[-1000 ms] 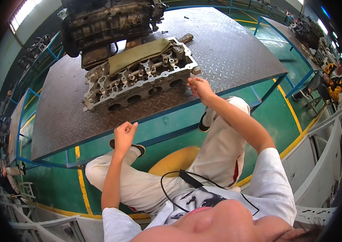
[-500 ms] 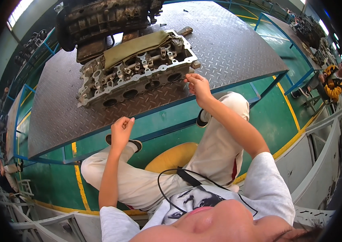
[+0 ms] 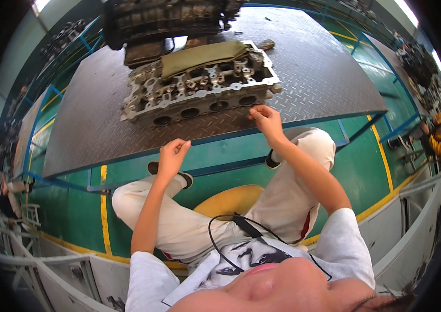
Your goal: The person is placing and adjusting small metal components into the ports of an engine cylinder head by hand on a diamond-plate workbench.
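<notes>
An engine cylinder head (image 3: 205, 96) lies on the metal table (image 3: 329, 78) in front of me, its row of oval ports facing me. A folded olive cloth (image 3: 202, 58) rests along its far top side. My right hand (image 3: 267, 125) is closed in a pinch just in front of the port at the right end. Whatever its fingertips hold, if anything, is too small to make out. My left hand (image 3: 172, 158) is at the table's near edge, fingers curled and thumb against the forefinger. I cannot see anything between them.
A dark, greasy engine block (image 3: 168, 23) stands behind the cylinder head. A small block (image 3: 266, 44) lies past its far right corner. My knees are below the table's blue front edge, over a yellow stool (image 3: 228, 200). Another person (image 3: 436, 138) sits far right.
The view has turned, so the table and cylinder head appear shifted to the right. Both hands keep their pinched shape; the right one now shows just below the end port.
</notes>
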Available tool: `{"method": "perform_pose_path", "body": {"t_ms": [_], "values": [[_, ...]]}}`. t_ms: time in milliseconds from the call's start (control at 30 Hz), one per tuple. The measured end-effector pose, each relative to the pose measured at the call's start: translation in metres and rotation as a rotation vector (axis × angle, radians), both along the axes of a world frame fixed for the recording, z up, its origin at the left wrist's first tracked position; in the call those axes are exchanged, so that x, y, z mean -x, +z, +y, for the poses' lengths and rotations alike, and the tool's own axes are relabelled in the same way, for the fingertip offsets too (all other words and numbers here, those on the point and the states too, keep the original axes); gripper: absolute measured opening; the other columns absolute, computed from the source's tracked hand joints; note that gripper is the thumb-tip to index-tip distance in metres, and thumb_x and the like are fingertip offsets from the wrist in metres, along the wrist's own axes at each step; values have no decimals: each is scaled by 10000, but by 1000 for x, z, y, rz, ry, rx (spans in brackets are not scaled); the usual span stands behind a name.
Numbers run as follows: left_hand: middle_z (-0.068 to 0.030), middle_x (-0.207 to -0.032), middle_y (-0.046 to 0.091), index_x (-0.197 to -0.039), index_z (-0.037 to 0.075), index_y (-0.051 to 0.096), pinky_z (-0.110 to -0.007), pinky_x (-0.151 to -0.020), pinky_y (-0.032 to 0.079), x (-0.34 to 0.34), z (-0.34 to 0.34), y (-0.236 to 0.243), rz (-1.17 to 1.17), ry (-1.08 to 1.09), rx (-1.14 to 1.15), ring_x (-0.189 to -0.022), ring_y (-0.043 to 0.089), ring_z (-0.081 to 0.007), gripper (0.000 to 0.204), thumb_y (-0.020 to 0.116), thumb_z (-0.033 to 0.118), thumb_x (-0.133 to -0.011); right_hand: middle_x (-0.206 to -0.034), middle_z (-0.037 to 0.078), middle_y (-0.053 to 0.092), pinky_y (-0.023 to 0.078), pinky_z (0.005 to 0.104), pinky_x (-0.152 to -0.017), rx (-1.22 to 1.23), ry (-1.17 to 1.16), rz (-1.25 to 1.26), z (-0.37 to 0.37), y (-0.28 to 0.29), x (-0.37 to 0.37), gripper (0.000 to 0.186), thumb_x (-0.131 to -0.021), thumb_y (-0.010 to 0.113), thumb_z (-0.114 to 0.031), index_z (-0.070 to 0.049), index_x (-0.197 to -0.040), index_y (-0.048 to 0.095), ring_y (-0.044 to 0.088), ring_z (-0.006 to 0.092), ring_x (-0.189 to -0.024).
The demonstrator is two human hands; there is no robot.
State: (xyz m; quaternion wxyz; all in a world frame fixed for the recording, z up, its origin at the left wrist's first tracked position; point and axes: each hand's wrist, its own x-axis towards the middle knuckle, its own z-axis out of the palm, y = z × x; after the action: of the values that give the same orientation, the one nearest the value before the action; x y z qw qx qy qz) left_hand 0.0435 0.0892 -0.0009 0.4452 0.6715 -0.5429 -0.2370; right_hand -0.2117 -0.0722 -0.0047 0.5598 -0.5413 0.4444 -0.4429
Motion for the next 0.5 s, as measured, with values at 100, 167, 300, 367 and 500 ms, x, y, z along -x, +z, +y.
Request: {"method": "perform_pose_path", "body": {"t_ms": [100,167,300,367,500], "values": [[20,-573,477,-774,-16,618,-226,-486,312,-10,1,-3,82,20,23,-535,379,-41,269,626,224,-894,-760,26,646,349,213,-494,-38,55,4,7,0,10,145,-870,613,-163,-21,-894,627,453,54,-544],[23,-585,490,-773,-5,630,-219,-495,315,-13,6,-3,131,17,11,-542,395,-39,268,628,234,-894,-755,24,639,337,208,-468,-73,76,5,7,0,22,144,-874,608,-169,-26,-890,620,436,52,-518],[16,-607,521,-774,-1,641,-208,-515,323,-13,12,15,224,-46,-29,-563,436,-43,265,631,239,-889,-761,23,633,344,206,-457,-54,-43,-33,-11,3,60,140,-871,608,-176,-38,-895,619,457,56,-517],[30,-608,512,-771,1,631,-197,-496,304,-13,16,24,275,-46,13,-541,418,-28,264,626,236,-893,-760,14,634,345,200,-468,105,-256,-31,-28,8,76,148,-875,606,-180,-35,-899,627,451,50,-525],[50,-595,474,-757,17,590,-177,-461,254,-9,10,27,349,-27,19,-512,361,4,255,612,223,-906,-761,2,634,339,195,-480,395,-535,83,-59,15,113,151,-883,600,-176,-30,-897,635,430,35,-537]]}}
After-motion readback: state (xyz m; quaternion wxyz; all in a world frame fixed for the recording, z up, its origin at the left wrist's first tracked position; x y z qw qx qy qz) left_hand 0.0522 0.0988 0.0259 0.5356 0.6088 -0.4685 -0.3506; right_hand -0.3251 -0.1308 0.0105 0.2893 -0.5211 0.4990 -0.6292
